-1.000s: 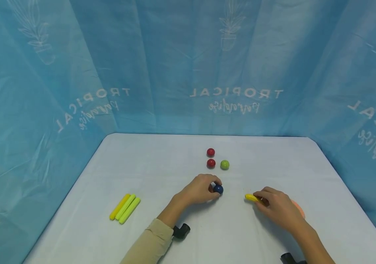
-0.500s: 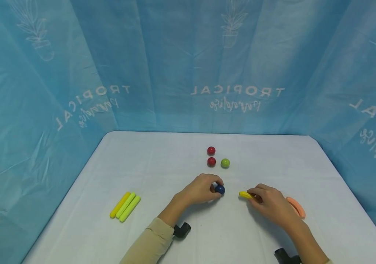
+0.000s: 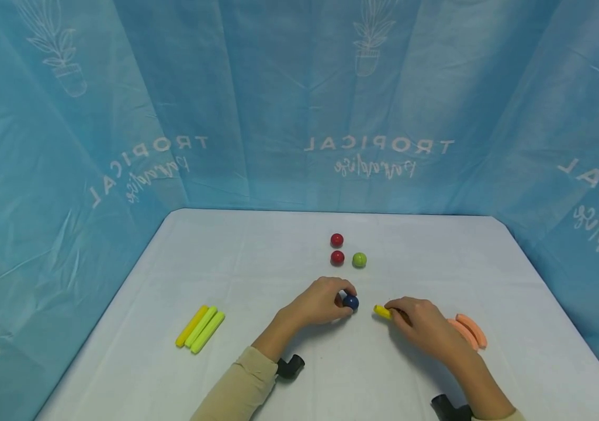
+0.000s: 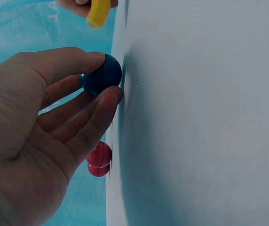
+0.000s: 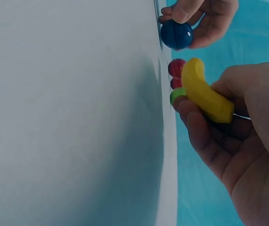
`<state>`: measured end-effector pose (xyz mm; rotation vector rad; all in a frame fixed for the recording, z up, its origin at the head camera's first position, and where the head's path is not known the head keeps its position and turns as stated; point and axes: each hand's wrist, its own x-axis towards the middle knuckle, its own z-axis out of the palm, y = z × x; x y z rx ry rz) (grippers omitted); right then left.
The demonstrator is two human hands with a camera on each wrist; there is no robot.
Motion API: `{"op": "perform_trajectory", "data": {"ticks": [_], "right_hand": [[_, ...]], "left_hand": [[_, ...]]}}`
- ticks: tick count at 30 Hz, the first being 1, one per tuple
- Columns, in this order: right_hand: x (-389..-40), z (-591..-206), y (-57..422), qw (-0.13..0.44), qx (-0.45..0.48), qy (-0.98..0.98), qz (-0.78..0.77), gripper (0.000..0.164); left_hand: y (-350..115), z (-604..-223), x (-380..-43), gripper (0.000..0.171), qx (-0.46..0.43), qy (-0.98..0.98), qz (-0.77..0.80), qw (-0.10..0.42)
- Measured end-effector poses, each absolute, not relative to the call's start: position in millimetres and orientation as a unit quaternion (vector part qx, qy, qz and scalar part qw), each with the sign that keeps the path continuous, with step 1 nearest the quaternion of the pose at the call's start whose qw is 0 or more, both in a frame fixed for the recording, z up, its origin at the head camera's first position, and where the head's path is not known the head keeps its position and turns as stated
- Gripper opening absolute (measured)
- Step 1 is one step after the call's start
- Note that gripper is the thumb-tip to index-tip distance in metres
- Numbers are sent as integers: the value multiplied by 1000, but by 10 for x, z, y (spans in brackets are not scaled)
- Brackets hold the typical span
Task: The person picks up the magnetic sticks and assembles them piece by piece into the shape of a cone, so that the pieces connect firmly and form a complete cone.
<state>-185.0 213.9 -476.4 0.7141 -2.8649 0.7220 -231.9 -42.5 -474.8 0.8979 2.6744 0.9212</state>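
My left hand [image 3: 322,302] pinches a dark blue ball [image 4: 102,75] between thumb and fingers, close over the white table near its middle. To the right of it, my right hand [image 3: 421,323] holds a small yellow toy banana [image 5: 204,92] by thumb and fingertips, one end pointing toward the blue ball with a gap between them. Beyond the hands sit two red balls [image 3: 337,258], one behind the other, and a green ball [image 3: 359,260] beside the nearer red one.
On the left of the white table [image 3: 257,245] lie a darker yellow stick [image 3: 191,326] and two yellow-green sticks [image 3: 207,332] side by side. Two curved orange pieces [image 3: 471,331] lie right of my right hand. A blue printed curtain [image 3: 273,105] surrounds the table's back and sides.
My right hand has moved left with the banana, nearer the blue ball, and more of the orange pieces shows behind it. The left hand stays almost still on the ball.
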Motion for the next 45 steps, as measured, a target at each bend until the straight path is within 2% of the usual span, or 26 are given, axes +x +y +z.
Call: {"op": "perform_trajectory", "data": {"ticks": [7, 19, 30, 36, 45], "right_hand": [[-1861, -4775, 2112, 62, 255, -929, 262, 10], [-1895, -4800, 2003, 14, 284, -910, 302, 12], [-1896, -4857, 1899, -7, 278, -904, 324, 12], [-1879, -4865, 1867, -36, 263, -901, 343, 13], [-1887, -4886, 1846, -34, 241, -897, 368, 14]], "left_hand": [[-427, -4745, -2325, 30, 303, 896, 313, 84], [-440, -4765, -2331, 30, 331, 888, 312, 73], [-431, -4767, -2320, 32, 339, 886, 307, 73], [-436, -4781, -2323, 31, 335, 887, 308, 74], [-443, -4779, -2330, 34, 337, 884, 316, 70]]}}
